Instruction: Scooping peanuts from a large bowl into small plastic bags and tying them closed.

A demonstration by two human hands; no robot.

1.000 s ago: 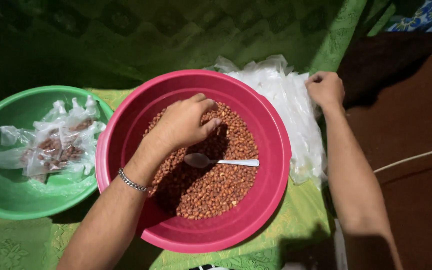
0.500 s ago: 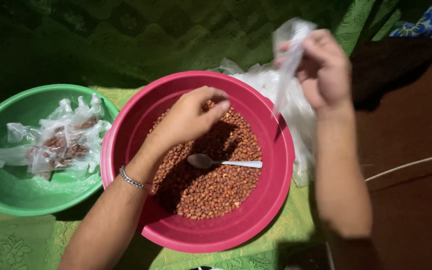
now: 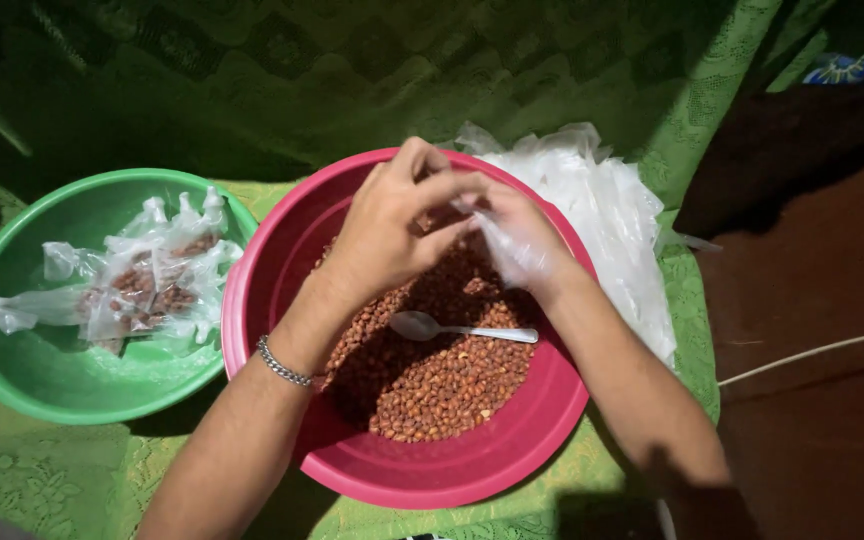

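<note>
Over the pink bowl (image 3: 542, 420) of brown peanuts (image 3: 442, 380), both my hands meet on one small clear plastic bag (image 3: 497, 235). My left hand (image 3: 392, 230), with a metal bracelet on its wrist, pinches the bag's top edge. My right hand (image 3: 527, 240) holds the bag from the right, and the film drapes over its fingers. A metal spoon (image 3: 452, 328) lies on the peanuts just below my hands.
A green bowl (image 3: 42, 375) at the left holds several small tied bags of peanuts (image 3: 142, 285). A heap of empty clear bags (image 3: 607, 215) lies right of the pink bowl. Green lace cloth (image 3: 42, 480) covers the table; a brown surface (image 3: 822, 300) with a white cord (image 3: 812, 352) is at the right.
My right hand took a clear bag from the heap at the right, lifted it and brought it over the pink bowl. My left hand rose off the peanuts and took hold of the bag too.
</note>
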